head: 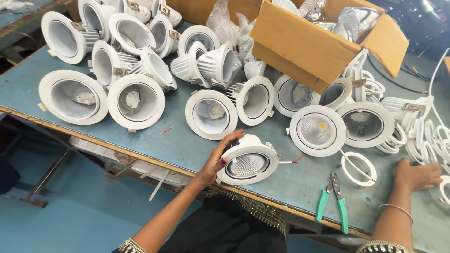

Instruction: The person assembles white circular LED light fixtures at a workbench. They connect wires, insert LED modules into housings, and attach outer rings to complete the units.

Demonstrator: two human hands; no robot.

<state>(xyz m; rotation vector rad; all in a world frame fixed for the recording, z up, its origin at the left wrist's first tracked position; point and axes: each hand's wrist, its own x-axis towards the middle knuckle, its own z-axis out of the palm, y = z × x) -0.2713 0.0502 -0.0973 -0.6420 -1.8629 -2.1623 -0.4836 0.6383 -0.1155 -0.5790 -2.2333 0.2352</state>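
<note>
My left hand [218, 159] grips the rim of a white round downlight [248, 163] with a faceted silver reflector, tilted up near the table's front edge. Thin wires trail from its right side. My right hand [416, 174] rests on the table at the right, its fingers at a heap of white plastic rings [429, 136]; whether it grips one is unclear. A loose white ring [358, 168] lies between the two hands. Another finished downlight [318, 130] with a yellow chip at its centre lies flat just behind.
Many white downlight housings [136, 100] crowd the blue-grey table [173, 140] at left and centre. An open cardboard box [304, 44] holding silver reflectors stands at the back. Green-handled pliers [332, 204] lie near the front edge. Clear plastic bags [228, 26] sit behind.
</note>
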